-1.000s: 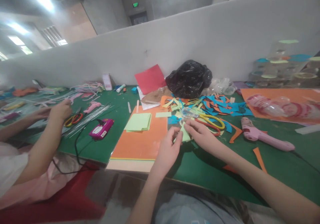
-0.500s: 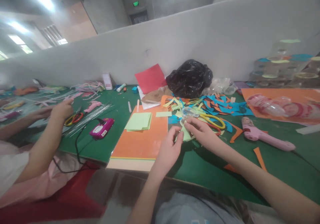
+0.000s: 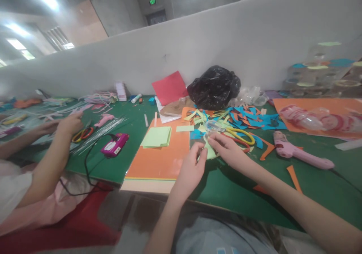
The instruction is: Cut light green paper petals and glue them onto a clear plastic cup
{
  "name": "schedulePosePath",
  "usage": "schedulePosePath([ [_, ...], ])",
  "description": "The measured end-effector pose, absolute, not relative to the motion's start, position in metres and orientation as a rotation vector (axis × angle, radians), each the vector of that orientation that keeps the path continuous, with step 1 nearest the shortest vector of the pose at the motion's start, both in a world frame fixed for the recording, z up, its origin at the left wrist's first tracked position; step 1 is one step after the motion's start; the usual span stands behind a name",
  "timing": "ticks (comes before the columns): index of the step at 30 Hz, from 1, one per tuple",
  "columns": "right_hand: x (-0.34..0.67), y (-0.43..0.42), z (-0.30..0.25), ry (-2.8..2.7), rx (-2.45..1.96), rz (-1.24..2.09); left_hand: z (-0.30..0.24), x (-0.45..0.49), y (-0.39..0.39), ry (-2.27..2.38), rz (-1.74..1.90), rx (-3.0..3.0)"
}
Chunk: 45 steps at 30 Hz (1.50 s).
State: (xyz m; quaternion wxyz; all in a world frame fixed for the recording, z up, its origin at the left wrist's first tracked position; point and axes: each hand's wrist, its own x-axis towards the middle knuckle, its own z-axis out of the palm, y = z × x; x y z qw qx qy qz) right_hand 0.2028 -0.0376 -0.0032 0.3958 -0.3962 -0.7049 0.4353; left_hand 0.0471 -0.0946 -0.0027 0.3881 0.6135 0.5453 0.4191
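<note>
While the person is leaning over a green-topped work table (image 3: 226, 197), both bare hands are closing on a small pale green paper tab (image 3: 210, 153), and that tab is sitting right at the fingertips! Its long axis is running up and away from the person, toward a round clear plastic piece (image 3: 212, 126) perched just above it. The right hand (image 3: 229, 151) is reaching in from the right and is the nearer of the two, with thumb and forefinger making a narrow pinch at the tab's upper end. The left hand (image 3: 190, 170) is coming up from below, its fingertips pressing in beside the tab's left edge. That grip is narrow too, though I cannot tell whether it is actually holding the paper.

Around a wide orange card sheet (image 3: 158, 156), the scene is filling out. The tab is lying just off the sheet's right edge, and a stack of pale green paper squares (image 3: 156, 137) is resting on the sheet. Yellow-handled scissors (image 3: 240, 134) are lying right of the sheet among blue and orange paper scraps (image 3: 251, 118). A pink glue gun (image 3: 299, 156) is resting farther right, while well left of the sheet, a co-worker's hand (image 3: 70, 123) is working beside a magenta corded device (image 3: 114, 145).
</note>
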Motion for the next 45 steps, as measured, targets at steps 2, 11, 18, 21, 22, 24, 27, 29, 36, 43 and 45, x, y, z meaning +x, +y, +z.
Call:
schedulePosePath([
  [2, 0.203, -0.038, -0.004, -1.788, -1.015, 1.097, -0.002, 0.047, -0.095, 1.389, 1.064, 1.558],
  [11, 0.203, -0.041, 0.001, -1.698, -0.927, 1.268, -0.009, 0.045, -0.089, 1.423, 1.282, 1.399],
  [18, 0.201, -0.048, 0.002, -1.870, -0.941, 1.393, -0.010, 0.045, -0.090, 1.486, 1.349, 1.370],
  [21, 0.200, -0.050, 0.006, -1.866, -0.921, 1.418, -0.008, 0.046, -0.090, 1.506, 1.347, 1.381],
  [22, 0.199, -0.050, 0.006, -1.856, -0.917, 1.419, -0.008, 0.046, -0.090, 1.514, 1.351, 1.387],
  [24, 0.198, -0.050, 0.006, -1.838, -0.920, 1.414, -0.007, 0.046, -0.090, 1.526, 1.360, 1.398],
  [27, 0.198, -0.049, 0.005, -1.834, -0.925, 1.396, -0.008, 0.046, -0.091, 1.531, 1.368, 1.407],
  [29, 0.197, -0.049, 0.005, -1.839, -0.918, 1.375, -0.009, 0.046, -0.091, 1.527, 1.379, 1.419],
  [36, 0.198, -0.051, 0.010, -1.840, -0.904, 1.381, -0.008, 0.047, -0.093, 1.533, 1.418, 1.449],
  [43, 0.201, -0.049, 0.004, -1.903, -0.865, 1.455, -0.008, 0.046, -0.093, 1.578, 1.354, 1.526],
  [45, 0.202, -0.049, 0.004, -1.922, -0.867, 1.427, -0.009, 0.046, -0.094, 1.577, 1.355, 1.525],
])
